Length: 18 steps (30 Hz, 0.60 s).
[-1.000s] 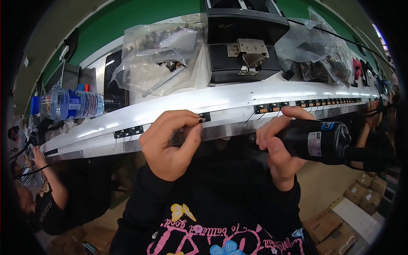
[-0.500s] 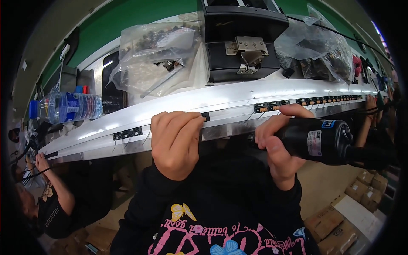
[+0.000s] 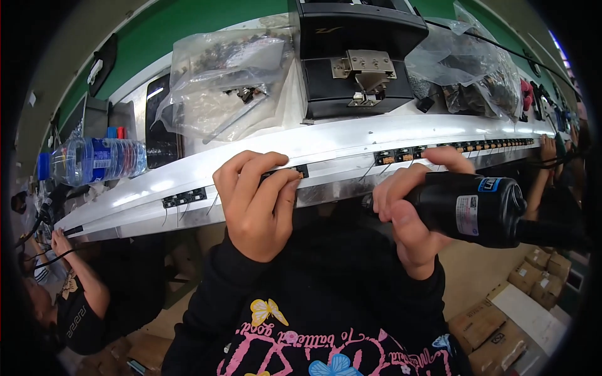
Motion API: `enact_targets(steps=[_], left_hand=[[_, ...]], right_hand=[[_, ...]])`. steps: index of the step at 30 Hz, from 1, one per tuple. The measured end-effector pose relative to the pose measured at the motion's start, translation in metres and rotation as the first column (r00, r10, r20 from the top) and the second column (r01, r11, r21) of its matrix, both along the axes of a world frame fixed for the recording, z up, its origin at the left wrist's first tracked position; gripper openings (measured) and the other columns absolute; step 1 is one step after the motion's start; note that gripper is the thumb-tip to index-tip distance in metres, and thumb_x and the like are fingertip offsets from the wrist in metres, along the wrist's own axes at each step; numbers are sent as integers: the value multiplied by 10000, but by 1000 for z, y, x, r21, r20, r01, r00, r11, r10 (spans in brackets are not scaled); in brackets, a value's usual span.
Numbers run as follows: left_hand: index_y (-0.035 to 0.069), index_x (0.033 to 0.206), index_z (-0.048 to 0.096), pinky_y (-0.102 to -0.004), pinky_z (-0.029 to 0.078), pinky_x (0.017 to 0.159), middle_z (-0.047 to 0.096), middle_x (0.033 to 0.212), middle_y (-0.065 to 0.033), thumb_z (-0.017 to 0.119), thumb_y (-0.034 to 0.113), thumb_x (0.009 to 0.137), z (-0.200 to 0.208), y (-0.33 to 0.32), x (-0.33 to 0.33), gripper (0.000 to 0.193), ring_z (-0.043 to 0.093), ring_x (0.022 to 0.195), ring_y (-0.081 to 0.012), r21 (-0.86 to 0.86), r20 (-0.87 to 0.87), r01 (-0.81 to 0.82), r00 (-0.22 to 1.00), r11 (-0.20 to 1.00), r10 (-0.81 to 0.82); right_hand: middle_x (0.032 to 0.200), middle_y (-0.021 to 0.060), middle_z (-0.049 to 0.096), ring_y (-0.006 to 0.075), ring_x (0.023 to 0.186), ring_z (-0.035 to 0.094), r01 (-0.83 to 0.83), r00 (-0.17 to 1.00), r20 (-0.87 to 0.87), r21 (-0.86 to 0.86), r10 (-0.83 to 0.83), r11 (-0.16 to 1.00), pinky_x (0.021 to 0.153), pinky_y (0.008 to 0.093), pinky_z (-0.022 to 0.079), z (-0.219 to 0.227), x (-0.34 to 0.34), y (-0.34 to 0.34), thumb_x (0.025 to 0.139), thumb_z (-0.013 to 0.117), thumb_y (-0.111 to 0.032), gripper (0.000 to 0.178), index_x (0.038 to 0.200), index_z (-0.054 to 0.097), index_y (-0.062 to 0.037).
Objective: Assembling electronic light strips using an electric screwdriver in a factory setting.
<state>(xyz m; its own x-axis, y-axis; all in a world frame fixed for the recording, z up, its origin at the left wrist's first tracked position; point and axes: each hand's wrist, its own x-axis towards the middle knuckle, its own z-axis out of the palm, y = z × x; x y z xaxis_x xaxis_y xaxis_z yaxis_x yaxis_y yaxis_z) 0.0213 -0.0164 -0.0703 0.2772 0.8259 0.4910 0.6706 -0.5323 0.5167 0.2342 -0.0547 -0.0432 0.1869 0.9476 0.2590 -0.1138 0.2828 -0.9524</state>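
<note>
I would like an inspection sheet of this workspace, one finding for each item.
Surface: pale metal rail, running across the view.
Work parts: small black-and-orange modules in groups along the rail.
Clutter: clear plastic bags, plastic bottle.
Left hand: fingertips at one module; grip unclear.
Right hand: holds black electric screwdriver.
Cables: black cable, upper right.
Surroundings: co-worker left; cardboard boxes lower right.

Bright glare along the pale rail [image 3: 342,135], curved edges, black corners.

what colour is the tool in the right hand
The tool is mostly black, with a pale label; the head view, the only one, shows it.
</note>
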Motion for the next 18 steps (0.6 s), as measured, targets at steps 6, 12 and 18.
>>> enact_targets(steps=[6, 12, 18], left_hand=[[49, 873, 712, -391, 395, 901, 672, 1043, -41, 783, -5, 692, -6, 2, -3, 202, 570, 1023, -282, 24, 21, 1, 1000, 1000, -1], [70, 883, 709, -405, 392, 894, 660, 1053, -23, 793, 24, 695, -8, 3, -7, 211, 572, 1014, -277, 23, 17, 2, 1000, 1000, -2], [68, 889, 714, -405, 402, 898, 661, 1048, -37, 785, 18, 708, -3, 3, -6, 202, 564, 1022, -284, 28, 27, 12, 1000, 1000, -13]], right_hand=[[621, 59, 515, 156, 490, 471, 5, 999, -48, 53, -3, 999, 504, 328, 452, 29, -27, 12, 902, 682, -167, 526, 1309, 360, -81], [710, 51, 530, 175, 558, 511, -179, 980, -51, 192, 192, 965, 571, 376, 466, 41, -31, 37, 999, 624, -249, 566, 1462, 307, -173], [684, 49, 499, 167, 520, 483, -115, 989, -63, 229, 132, 967, 546, 363, 465, 39, -47, 46, 991, 595, -279, 528, 1426, 328, -149]])
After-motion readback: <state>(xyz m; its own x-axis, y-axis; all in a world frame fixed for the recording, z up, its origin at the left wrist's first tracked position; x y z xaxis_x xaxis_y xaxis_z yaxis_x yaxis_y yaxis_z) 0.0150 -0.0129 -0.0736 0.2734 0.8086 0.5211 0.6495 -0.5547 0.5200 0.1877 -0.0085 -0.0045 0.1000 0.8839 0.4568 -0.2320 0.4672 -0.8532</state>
